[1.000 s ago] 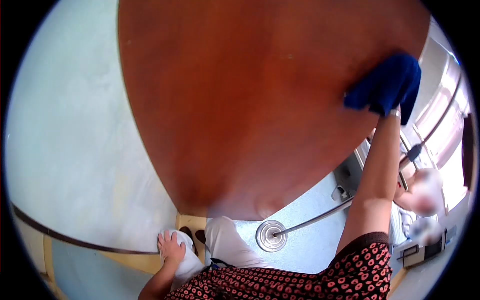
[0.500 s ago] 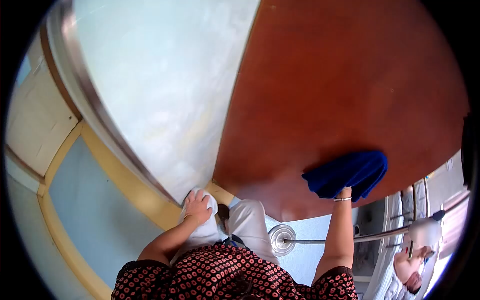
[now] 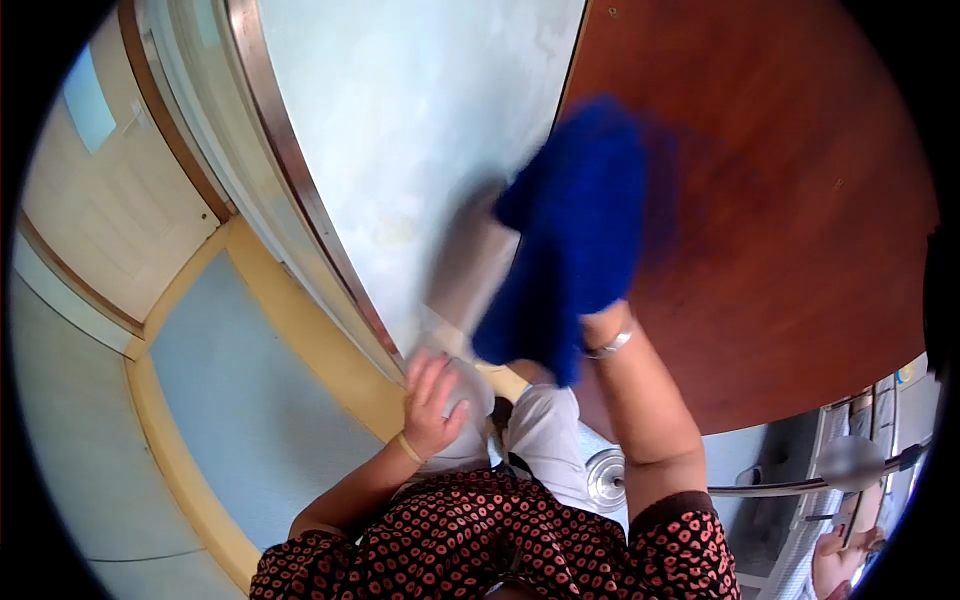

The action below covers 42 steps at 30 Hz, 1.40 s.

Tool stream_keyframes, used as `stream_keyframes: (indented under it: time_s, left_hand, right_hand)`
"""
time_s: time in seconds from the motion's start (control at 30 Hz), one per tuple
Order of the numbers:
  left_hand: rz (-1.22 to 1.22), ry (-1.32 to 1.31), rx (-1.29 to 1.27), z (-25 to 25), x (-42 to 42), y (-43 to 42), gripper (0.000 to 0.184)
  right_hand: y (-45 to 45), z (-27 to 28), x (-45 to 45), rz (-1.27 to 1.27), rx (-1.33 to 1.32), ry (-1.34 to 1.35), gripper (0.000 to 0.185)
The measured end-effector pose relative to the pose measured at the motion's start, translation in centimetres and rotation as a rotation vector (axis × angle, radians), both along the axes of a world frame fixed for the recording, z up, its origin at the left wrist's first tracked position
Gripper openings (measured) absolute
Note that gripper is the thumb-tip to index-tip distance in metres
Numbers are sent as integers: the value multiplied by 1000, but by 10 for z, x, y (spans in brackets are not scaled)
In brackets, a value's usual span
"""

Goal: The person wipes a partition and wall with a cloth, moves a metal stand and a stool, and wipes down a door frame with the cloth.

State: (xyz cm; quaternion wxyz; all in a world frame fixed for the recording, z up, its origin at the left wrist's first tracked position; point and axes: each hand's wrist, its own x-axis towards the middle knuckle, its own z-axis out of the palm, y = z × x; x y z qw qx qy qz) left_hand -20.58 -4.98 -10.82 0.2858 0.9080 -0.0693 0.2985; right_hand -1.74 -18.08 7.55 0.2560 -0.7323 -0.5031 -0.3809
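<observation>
A blue cloth (image 3: 575,235), blurred by motion, hangs over my right hand (image 3: 603,318) and hides its fingers. A bracelet shows at that wrist. The cloth covers part of the line where the whitish wall (image 3: 400,120) meets the reddish-brown door panel (image 3: 760,200). My left hand (image 3: 432,405) is down by my left knee, holding nothing, its fingers slightly blurred and the thumb apart. Whether it touches the trouser leg I cannot tell. A yellowish band circles the left wrist.
A metal strip (image 3: 300,190) edges the wall. Left of it lies a blue-grey floor (image 3: 250,370) with a yellow border and a pale door (image 3: 130,170). At lower right, a metal pole stands on a round base (image 3: 606,480), near beds and another person (image 3: 840,560).
My right hand has swung the blue cloth left and upward from the lower brown panel to the wall's edge. My left hand has lifted slightly at the knee. The view has shifted.
</observation>
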Motion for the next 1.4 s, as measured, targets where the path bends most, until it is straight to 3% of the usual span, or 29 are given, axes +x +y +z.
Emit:
stream_keyframes:
  time_s: [0.07,0.13,0.2,0.27,0.37,0.47,0.67,0.73,0.77,0.8,0.87,0.93,1.0,1.13,1.2,1.23,1.4]
  left_hand:
    - [127,-576,-45,32,1,22,53]
    - [279,-643,83,81,-1,41,55]
    - [148,-953,-189,115,20,57,53]
    - [459,-825,-315,169,28,48,50]
    - [304,-626,-289,174,57,64,72]
    - [128,-746,-319,165,75,70,70]
    - [141,-694,-399,162,83,68,70]
    - [125,-728,-387,160,76,76,70]
    - [237,-698,-184,161,72,75,70]
    - [348,-661,20,161,68,73,71]
    - [370,-673,96,161,66,76,72]
    - [393,-686,173,158,65,80,73]
    - [413,-679,188,154,64,87,71]
    - [439,-669,249,154,63,97,67]
    - [505,-680,357,150,53,103,63]
    - [480,-704,345,150,55,100,61]
    - [441,-690,220,148,61,94,60]
  right_hand:
    - [54,-18,-11,159,3,101,41]
    - [103,-39,-31,295,64,165,41]
    - [120,-53,-44,353,139,222,42]
    - [120,-61,-42,363,183,293,42]
    - [107,-76,-31,329,210,418,43]
    - [97,-89,-22,297,227,513,44]
    - [94,-103,-12,299,238,643,45]
    - [102,-106,-16,363,454,504,44]
    - [98,-108,-11,242,377,264,48]
    - [99,-109,-12,248,376,279,48]
    - [107,-107,-15,324,424,449,45]
    - [109,-113,-9,365,402,428,46]
    - [123,-123,-5,228,410,259,46]
    - [125,-122,15,253,298,302,47]
    - [128,-134,19,-64,-5,9,46]
    - [114,-116,17,45,-138,221,42]
    - [107,-177,36,74,74,408,41]
